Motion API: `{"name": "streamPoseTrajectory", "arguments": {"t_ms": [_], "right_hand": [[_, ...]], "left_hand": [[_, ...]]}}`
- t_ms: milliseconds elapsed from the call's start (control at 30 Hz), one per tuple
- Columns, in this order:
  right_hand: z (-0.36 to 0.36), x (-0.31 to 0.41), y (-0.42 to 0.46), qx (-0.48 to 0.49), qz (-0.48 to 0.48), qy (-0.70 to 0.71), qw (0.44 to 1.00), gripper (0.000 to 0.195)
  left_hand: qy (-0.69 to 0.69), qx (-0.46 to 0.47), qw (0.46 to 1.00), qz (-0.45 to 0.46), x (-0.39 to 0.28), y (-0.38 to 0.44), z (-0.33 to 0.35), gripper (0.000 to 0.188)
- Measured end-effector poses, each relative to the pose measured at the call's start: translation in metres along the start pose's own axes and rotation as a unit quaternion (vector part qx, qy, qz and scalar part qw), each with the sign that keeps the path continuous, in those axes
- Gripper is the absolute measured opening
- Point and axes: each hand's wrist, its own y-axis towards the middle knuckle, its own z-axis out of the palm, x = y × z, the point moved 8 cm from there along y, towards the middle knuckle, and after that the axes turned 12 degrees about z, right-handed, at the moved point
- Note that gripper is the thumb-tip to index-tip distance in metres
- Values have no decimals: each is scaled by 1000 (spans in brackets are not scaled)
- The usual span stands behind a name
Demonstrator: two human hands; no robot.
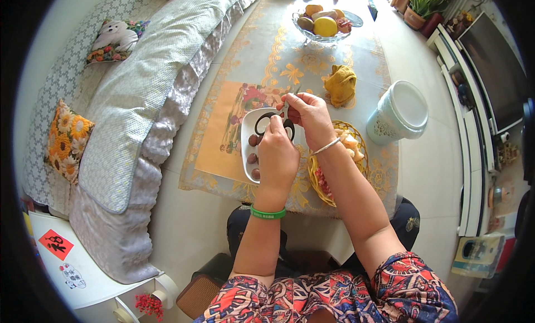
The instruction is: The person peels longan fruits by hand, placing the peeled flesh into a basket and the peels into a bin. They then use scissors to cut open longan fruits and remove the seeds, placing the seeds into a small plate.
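Note:
My left hand point(278, 151), with a green wristband, grips a pair of scissors point(292, 131) at its black handles. My right hand point(307, 112), wearing a silver bangle, pinches at the scissors' metal part; whether a small thing sits between those fingertips I cannot tell. Both hands are above a white dish point(245, 128) holding several small, round, reddish-brown fruits or nuts point(252, 158), partly hidden by my left hand. Under my right forearm lies a yellow woven basket point(366, 159) with pale peel-like pieces point(350, 144) and red seed-like bits point(322, 182).
A mustard cloth point(340, 85) lies crumpled beyond my right hand. A pale blue lidded container point(395, 112) stands at the table's right edge. Farther back is a glass bowl point(328, 39) of fruit. An orange printed sheet point(217, 135) lies under the dish. Left is a covered sofa point(138, 85).

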Motion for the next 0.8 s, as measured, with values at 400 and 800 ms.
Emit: {"name": "streamPoseTrajectory", "arguments": {"t_ms": [400,800], "right_hand": [[-125,78,39,-497,-159,-509,684,42],[-23,25,15,-14,-32,57,998,54]], "left_hand": [[-32,-55,998,-22,32,-7,-2,8],[-101,-112,988,-43,55,8,12,11]]}}
